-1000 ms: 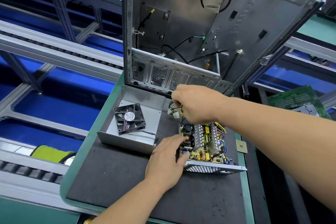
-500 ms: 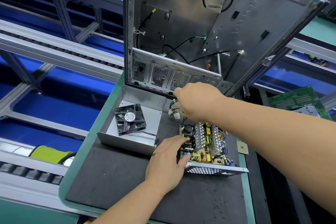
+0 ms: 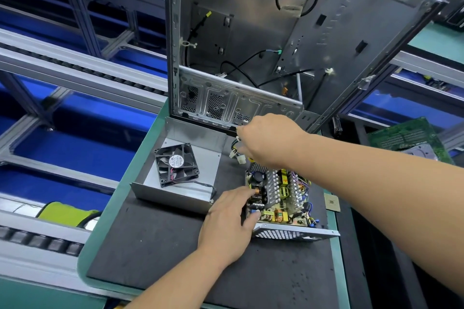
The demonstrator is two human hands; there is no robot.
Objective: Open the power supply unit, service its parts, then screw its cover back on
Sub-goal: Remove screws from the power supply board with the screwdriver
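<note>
Resting on the board's (image 3: 276, 193) near-left edge, the left hand's (image 3: 227, 226) fingers (image 3: 247, 194) lie spread; the right hand (image 3: 268, 140) is closed around cables (image 3: 236, 152) behind it. The cover (image 3: 180, 178) with fan (image 3: 175, 164) sits left on the tabletop (image 3: 140, 165).

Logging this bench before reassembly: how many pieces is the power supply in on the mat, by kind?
Cover shell with the fan lying in it: 1
Base tray with the circuit board: 1
Cable bundle gripped in the right hand: 1
Total: 3
</note>
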